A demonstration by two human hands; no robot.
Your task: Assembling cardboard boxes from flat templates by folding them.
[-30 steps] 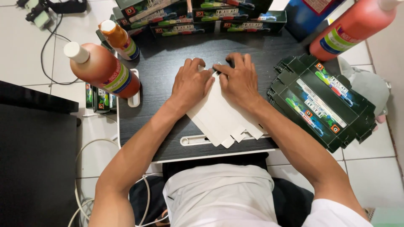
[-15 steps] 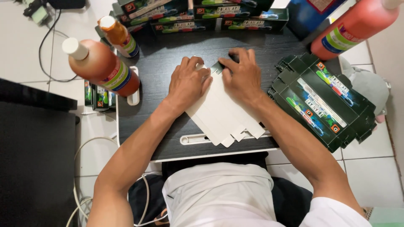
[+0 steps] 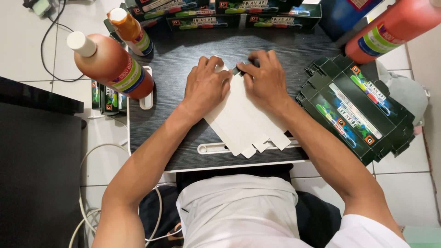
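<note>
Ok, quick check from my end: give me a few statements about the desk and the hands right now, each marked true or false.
1. Both hands press on the flat white carton blank on the black desk. True: left hand and right hand both lie on its far end.
2. The stack of flattened dark green cartons lies left of the hands. False: it lies to the right.
3. The large orange bottle with a white cap stands at the desk's left edge. True.
4. The white blank is already folded into a closed box. False: it lies flat, its tabs pointing toward the person.
5. The left hand holds a bottle. False: it rests on the blank.
</note>
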